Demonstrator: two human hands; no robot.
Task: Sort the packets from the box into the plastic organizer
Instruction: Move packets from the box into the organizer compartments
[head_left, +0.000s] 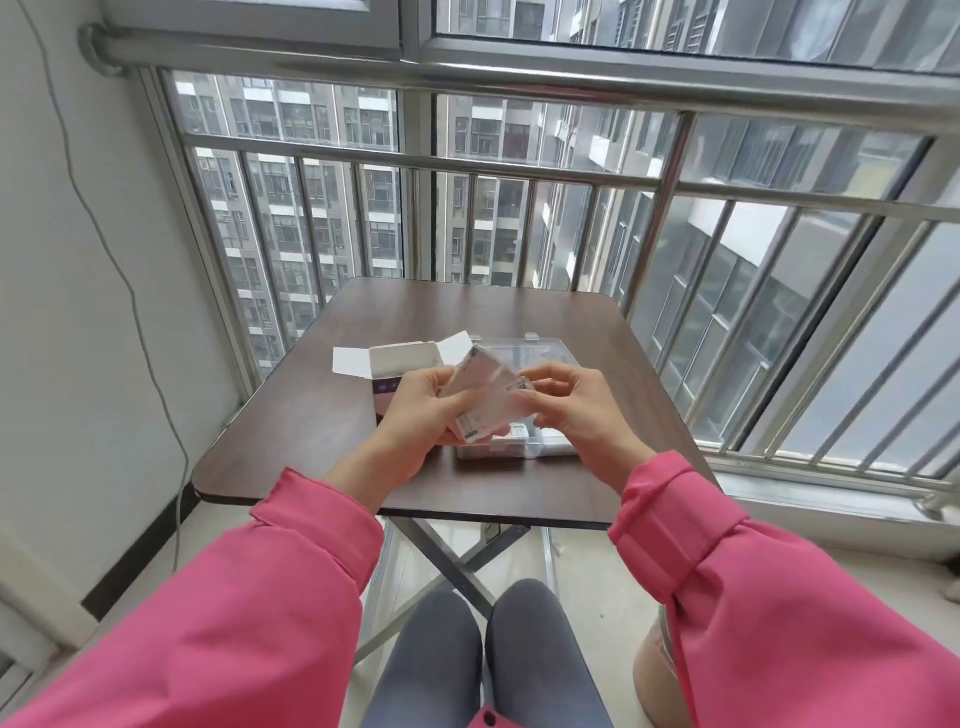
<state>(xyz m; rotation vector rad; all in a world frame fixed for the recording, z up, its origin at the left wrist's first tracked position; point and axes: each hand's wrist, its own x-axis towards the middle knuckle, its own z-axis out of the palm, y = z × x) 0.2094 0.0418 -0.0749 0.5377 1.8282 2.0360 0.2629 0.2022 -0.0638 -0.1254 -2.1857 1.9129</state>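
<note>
Pink sleeves (218, 613), dark brown table (322, 415), pale pinkish packets (485, 395).

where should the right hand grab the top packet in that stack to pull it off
Probably by its right edge, coming from the right. The stack of packets sits fanned and tilted in the left hand, whose fingers wrap its left and lower side, so only the right edge stands free. The right hand already has its fingertips there; a thumb-and-finger pinch on that thin edge should slide one off toward the plastic organizer.
</note>
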